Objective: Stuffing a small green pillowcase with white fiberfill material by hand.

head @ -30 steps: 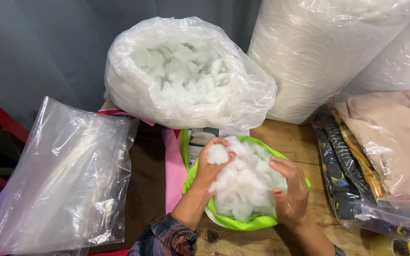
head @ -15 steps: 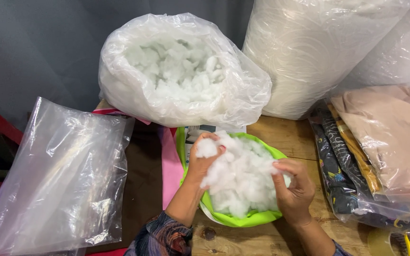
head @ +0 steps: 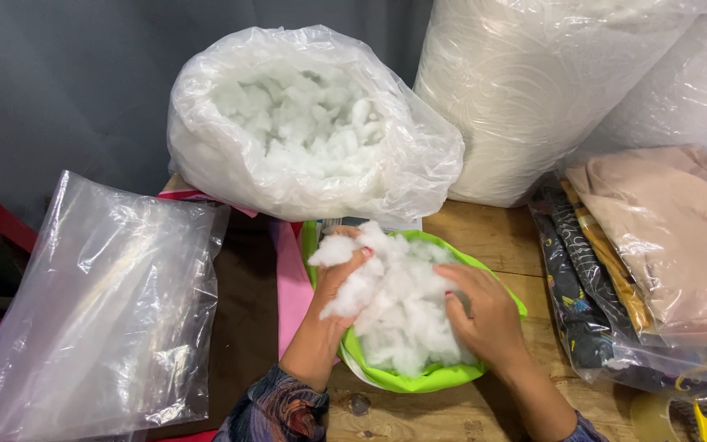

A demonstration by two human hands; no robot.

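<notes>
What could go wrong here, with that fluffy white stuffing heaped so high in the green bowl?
The stuffing is piled above the rim of the green bowl, so tufts could spill onto the wooden table as the left hand and right hand press into it. The big open bag of stuffing leans right over the bowl and might slump onto it. Loose fibres could also cling to the packed fabrics nearby.
</notes>
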